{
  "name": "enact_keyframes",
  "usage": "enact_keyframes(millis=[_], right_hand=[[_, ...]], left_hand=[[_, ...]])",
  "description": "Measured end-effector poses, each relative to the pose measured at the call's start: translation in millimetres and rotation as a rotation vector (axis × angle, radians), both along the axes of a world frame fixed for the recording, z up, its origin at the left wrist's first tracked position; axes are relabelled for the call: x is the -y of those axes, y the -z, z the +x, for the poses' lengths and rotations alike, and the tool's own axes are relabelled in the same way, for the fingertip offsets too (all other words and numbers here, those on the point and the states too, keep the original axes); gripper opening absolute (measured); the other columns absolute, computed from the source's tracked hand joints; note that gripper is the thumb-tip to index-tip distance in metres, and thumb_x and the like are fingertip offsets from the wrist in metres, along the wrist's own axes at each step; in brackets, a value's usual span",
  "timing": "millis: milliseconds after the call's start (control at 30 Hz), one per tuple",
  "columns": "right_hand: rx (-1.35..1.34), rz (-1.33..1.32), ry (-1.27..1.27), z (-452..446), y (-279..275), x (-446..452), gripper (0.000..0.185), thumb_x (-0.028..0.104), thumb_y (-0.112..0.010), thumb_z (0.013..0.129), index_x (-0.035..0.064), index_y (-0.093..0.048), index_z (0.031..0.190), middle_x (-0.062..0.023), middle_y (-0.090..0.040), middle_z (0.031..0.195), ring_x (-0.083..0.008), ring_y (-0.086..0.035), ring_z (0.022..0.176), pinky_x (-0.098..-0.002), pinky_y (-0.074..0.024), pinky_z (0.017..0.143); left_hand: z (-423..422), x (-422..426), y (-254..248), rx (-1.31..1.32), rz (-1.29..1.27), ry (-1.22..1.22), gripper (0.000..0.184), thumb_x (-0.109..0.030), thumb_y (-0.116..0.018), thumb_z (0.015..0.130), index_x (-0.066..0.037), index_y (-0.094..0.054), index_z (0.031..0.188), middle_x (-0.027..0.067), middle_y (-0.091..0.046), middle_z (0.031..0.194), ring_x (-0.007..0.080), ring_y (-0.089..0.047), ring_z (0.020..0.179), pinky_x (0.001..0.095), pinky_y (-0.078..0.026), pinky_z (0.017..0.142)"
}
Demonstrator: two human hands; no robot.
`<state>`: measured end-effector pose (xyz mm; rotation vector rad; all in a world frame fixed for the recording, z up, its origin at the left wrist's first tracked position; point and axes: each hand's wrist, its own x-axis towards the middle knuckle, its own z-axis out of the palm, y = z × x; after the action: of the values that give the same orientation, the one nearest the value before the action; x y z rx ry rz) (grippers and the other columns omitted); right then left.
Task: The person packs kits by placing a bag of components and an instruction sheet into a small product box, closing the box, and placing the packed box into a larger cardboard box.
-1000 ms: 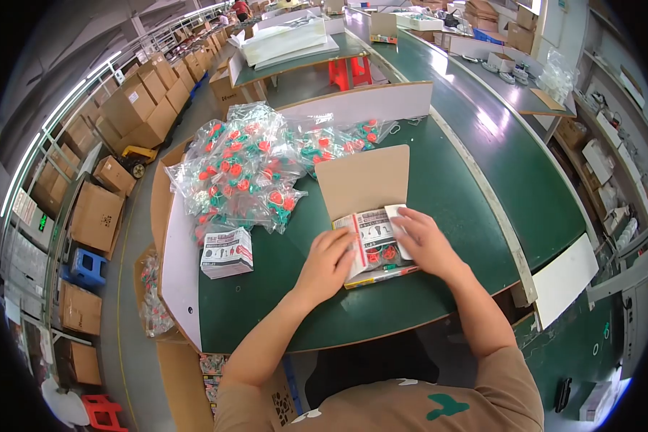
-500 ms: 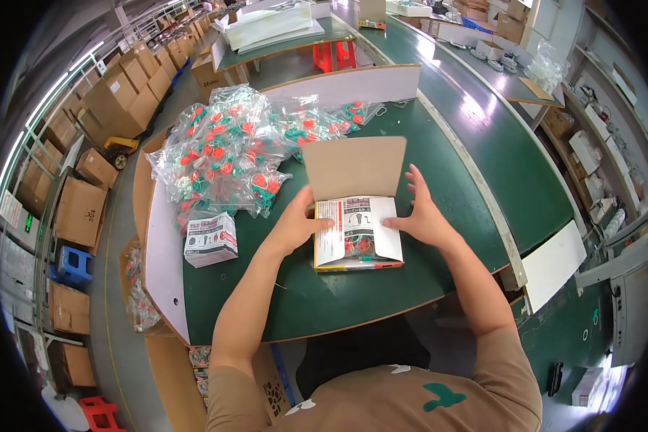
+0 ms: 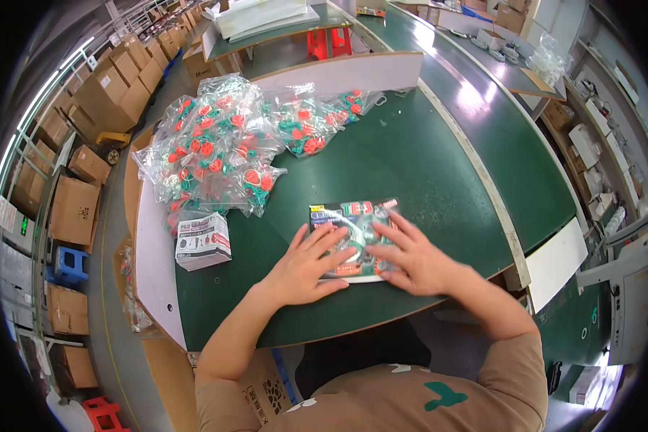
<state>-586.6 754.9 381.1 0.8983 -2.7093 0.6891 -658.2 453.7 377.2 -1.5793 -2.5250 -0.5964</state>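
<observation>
In the centre of the frame, slightly low, a printed box lies with its lid down on the green worktop. The left hand covers its left part and the right hand its right. Each grip is spread open, fingers laid over the top rather than wrapped round anything. At upper left is a heap of clear bags with red and green pieces; just below it sits a stack of printed leaflets.
</observation>
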Motion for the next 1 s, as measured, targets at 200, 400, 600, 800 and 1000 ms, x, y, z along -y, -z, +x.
enact_keyframes(millis=[200, 400, 600, 800, 1000], right_hand=[[-0.079, 0.149, 0.037, 12, -2, 11, 0.048, 0.029, -0.070, 0.099, 0.0190, -0.063, 0.145, -0.0033, -0.050, 0.160, -0.0371, -0.038, 0.153, -0.0543, -0.0316, 0.125], [-0.131, 0.052, 0.007, -2, 10, 9, 0.048, 0.036, -0.069, 0.099, 0.0200, -0.064, 0.144, -0.0028, -0.051, 0.159, -0.0334, -0.040, 0.152, -0.0580, -0.0274, 0.125], [-0.144, 0.216, 0.000, 12, 6, 4, 0.045, 0.033, -0.069, 0.100, 0.0203, -0.064, 0.143, -0.0019, -0.054, 0.157, -0.0305, -0.042, 0.151, -0.0577, -0.0280, 0.125], [-0.165, 0.231, 0.013, 16, 8, 23, 0.046, 0.032, -0.070, 0.099, 0.0207, -0.064, 0.143, -0.0012, -0.054, 0.157, -0.0308, -0.043, 0.151, -0.0564, -0.0318, 0.123], [-0.116, 0.074, 0.002, 14, 21, 19, 0.048, 0.032, -0.071, 0.099, 0.0193, -0.063, 0.144, -0.0017, -0.054, 0.158, -0.0313, -0.042, 0.152, -0.0555, -0.0370, 0.119]], left_hand=[[7, -1, 8, -0.039, 0.077, -0.006, 0.062, -0.040, -0.074, 0.094, -0.012, -0.058, 0.147, 0.0113, -0.048, 0.161, 0.0343, -0.043, 0.150, 0.0502, -0.032, 0.123], [2, 0, 1, -0.152, 0.165, -0.022, 0.049, -0.035, -0.076, 0.092, -0.012, -0.067, 0.134, 0.0100, -0.058, 0.151, 0.0321, -0.051, 0.143, 0.0468, -0.037, 0.122], [16, 5, 21, -0.043, 0.267, 0.034, 0.035, -0.025, -0.078, 0.091, -0.011, -0.074, 0.122, 0.0068, -0.068, 0.139, 0.0277, -0.058, 0.137, 0.0434, -0.040, 0.121], [-3, 12, 8, 0.075, 0.231, 0.072, 0.032, -0.019, -0.076, 0.092, -0.013, -0.075, 0.123, 0.0032, -0.070, 0.136, 0.0249, -0.059, 0.136, 0.0456, -0.039, 0.121], [7, 16, -7, -0.004, 0.026, 0.029, 0.038, -0.019, -0.076, 0.093, -0.017, -0.073, 0.131, 0.0013, -0.069, 0.138, 0.0241, -0.055, 0.140, 0.0534, -0.037, 0.122]])
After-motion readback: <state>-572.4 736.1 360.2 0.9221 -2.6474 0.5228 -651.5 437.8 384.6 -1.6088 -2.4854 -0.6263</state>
